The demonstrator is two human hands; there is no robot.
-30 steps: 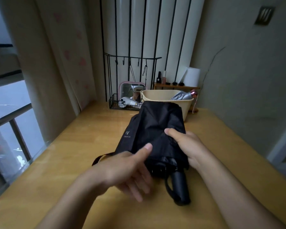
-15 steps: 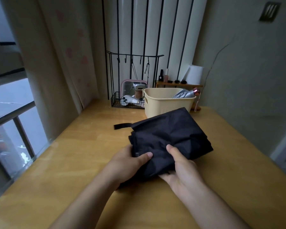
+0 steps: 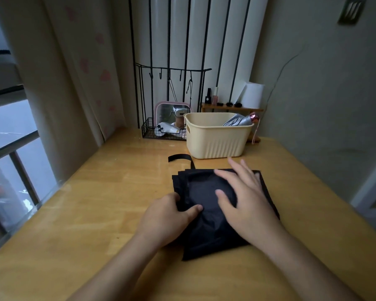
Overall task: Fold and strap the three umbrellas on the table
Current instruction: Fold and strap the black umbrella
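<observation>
The black fabric folding umbrella [image 3: 206,216] lies flattened on the yellowish wooden table [image 3: 78,216], its black strap [image 3: 179,158] trailing loose toward the cream plastic basket [image 3: 215,137]. The left hand [image 3: 165,218] pinches its left edge, thumb on top. The right hand [image 3: 245,200] is pressed flat on the cloth, fingers spread.

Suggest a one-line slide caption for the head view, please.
Both hands flatten a black umbrella on the wooden table, its strap loose, before a cream basket.
</observation>
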